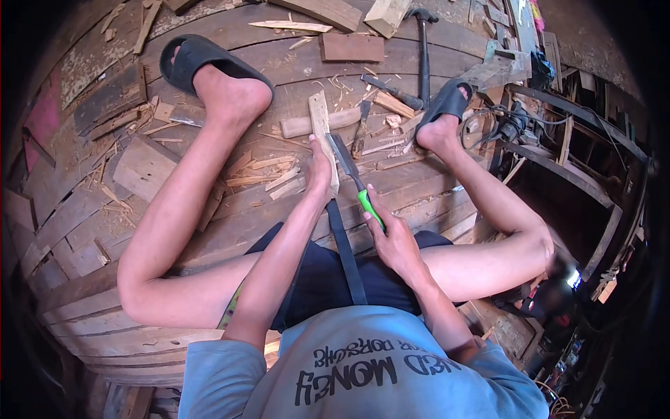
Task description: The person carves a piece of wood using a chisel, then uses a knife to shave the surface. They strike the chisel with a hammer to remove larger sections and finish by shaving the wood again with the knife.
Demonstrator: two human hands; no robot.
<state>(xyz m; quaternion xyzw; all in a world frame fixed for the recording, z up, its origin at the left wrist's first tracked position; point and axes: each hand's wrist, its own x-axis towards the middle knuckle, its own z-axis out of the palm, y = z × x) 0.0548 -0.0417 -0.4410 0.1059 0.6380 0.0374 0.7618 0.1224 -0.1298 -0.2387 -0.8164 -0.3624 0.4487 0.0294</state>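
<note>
Gripping the green-handled steel chisel, my right hand had its fingers closed around the handle. My left hand held the long pale wooden piece between my legs, thumb along its edge, other fingers mostly hidden. The piece looked partly shaped; how much cutting was left, I couldn't tell. I counted one held piece, one held chisel, one black hammer, two black rubber sandals; the splintered wood chips defied counting.
</note>
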